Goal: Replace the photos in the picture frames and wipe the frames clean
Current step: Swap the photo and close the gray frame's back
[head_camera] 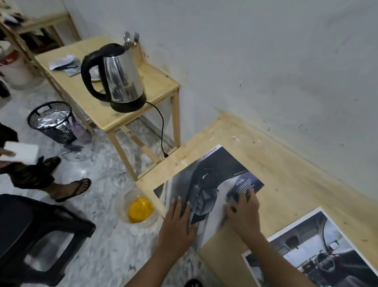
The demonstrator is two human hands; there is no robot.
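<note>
Under both hands, the photo [212,179] lay flat on the table [283,173], its long axis slanting from the wall side out to the table's edge. The left hand [178,224] pressed flat on it. The right hand [243,211] set arched fingertips on it, but I could not tell whether it gripped. A second photo [323,262] lay just right of that hand.

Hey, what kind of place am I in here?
Most likely a lived-in room of a home: an electric kettle stands on a small wooden side table, a spoon and fork behind it, and a black waste basket sits on the floor.
</note>
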